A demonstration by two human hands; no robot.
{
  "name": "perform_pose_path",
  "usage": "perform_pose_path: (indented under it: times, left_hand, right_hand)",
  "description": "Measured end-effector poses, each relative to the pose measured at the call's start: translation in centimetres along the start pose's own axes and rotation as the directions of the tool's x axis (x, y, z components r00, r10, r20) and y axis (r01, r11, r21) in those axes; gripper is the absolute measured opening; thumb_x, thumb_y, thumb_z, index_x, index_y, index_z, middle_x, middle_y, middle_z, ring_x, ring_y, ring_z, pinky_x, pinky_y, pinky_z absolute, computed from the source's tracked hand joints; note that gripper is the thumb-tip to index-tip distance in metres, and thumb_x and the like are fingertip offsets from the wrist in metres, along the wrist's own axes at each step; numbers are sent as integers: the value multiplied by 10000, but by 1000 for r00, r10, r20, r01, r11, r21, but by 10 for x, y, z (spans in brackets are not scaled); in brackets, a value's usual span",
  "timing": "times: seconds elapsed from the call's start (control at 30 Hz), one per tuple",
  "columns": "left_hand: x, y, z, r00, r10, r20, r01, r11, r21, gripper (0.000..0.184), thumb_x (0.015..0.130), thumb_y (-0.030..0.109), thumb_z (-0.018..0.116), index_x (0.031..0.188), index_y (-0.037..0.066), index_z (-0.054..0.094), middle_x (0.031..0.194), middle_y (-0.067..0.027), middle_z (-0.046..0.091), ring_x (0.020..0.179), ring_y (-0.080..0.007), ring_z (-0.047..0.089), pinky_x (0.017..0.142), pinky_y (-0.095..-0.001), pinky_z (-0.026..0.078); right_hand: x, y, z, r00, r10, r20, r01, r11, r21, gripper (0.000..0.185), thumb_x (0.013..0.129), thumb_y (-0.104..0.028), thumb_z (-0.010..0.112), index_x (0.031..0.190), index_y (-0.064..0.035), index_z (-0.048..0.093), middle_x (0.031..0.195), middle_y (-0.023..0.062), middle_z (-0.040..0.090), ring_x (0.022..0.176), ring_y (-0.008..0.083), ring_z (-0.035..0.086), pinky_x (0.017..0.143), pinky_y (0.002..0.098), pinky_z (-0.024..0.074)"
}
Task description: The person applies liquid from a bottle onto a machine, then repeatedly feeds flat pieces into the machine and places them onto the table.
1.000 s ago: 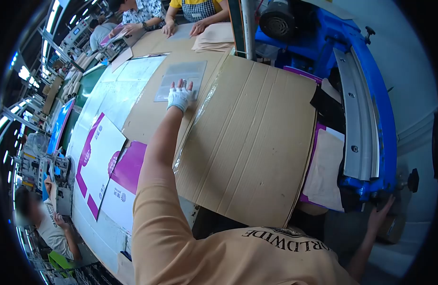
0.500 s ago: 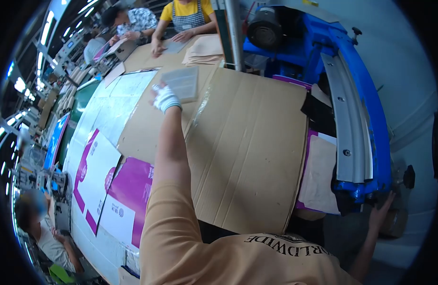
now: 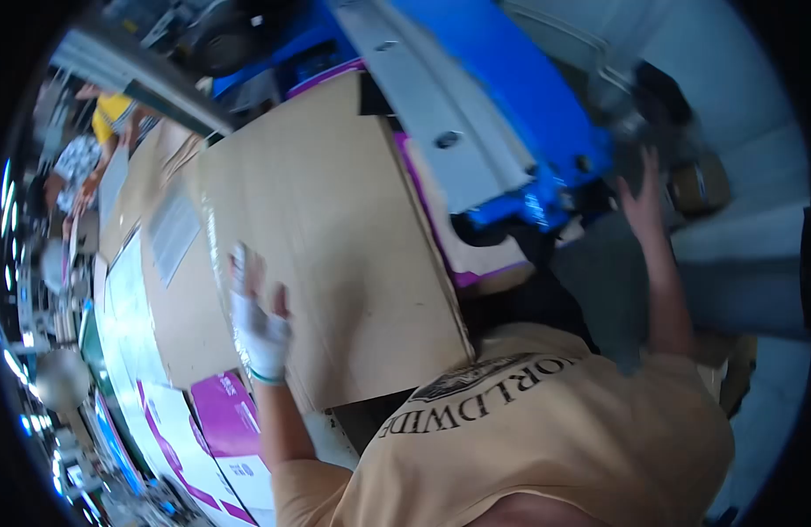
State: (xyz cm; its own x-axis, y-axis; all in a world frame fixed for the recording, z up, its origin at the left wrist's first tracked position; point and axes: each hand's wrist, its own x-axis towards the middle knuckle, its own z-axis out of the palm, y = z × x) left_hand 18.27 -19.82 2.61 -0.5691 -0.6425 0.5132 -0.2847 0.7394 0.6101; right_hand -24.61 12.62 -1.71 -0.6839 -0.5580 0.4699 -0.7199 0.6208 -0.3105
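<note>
Lying beyond left hand (image 3: 261,332): grey sheet (image 3: 173,235)

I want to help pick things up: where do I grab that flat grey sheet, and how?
Probably pinch the flat grey sheet by the edge facing the gloved left hand, coming in low from that side. It lies flat on the brown cardboard with no handle showing, so a fingertip may need to lift that edge first.

Blue machine (image 3: 511,88), apparent obstacle between hands (image 3: 263,342) (image 3: 643,206)
</note>
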Motion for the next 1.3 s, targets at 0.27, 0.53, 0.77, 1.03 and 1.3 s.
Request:
perform_pose_path:
  times: [0.27,0.53,0.77,1.03,1.3]
  left_hand:
    - [-68,60,104,990,-131,48,112,952,286,518,740,30,558,1225,6,377,1316,-190,282,1239,-351,215,976,-381,251]
    - [-65,54,86,983,-174,-54,179,868,463,505,684,48,611,1155,0,434,1288,-233,294,1145,-375,359,903,-402,338]
    - [-43,27,56,962,-268,-49,239,742,626,599,618,243,698,1150,94,466,1293,-186,308,1121,-373,380,892,-429,334]
    - [2,-35,43,848,-492,196,239,685,688,939,596,415,695,1286,-6,217,1332,-258,148,1218,-477,69,1000,-481,133]
    - [0,-21,15,819,-485,306,27,565,825,724,697,-7,468,1322,73,111,1353,-225,99,1193,-425,239,933,-431,323]
  right_hand:
    - [-12,-25,24,997,29,-70,-10,967,253,600,764,-220,581,1265,-65,288,1310,202,262,1190,349,298,936,384,319]
    - [-20,-14,58,997,-29,-75,53,937,346,522,794,-198,565,1222,0,341,1291,232,285,1210,327,282,968,368,264]
    - [-27,-3,50,998,59,-29,-45,932,359,519,810,-205,556,1239,-18,329,1314,219,253,1229,318,245,984,390,230]
    - [-28,2,40,997,82,-11,-74,942,327,527,815,-231,547,1256,-64,312,1335,199,216,1240,320,217,987,401,226]
    - [-24,12,25,991,137,0,-131,950,285,518,817,-214,542,1263,-94,307,1343,185,204,1244,320,207,984,406,232]
